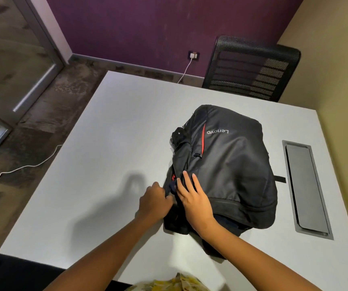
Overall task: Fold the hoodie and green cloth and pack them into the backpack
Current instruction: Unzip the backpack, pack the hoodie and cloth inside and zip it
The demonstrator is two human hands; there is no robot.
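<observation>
A black backpack [227, 164] with a red stripe and a grey logo lies flat and bulging on the white table [106, 143]. A bit of dark blue cloth [172, 186] shows at its left side opening. My left hand [154, 201] is closed on the backpack's left edge near that opening. My right hand [192, 198] lies flat on the backpack beside it, fingers spread, pressing the fabric. No green cloth is in sight.
A grey cable hatch [305, 190] is set into the table to the right of the backpack. A black mesh chair [250, 68] stands behind the table's far edge. A white cable [186, 69] runs from a wall socket, and another lies on the floor at left.
</observation>
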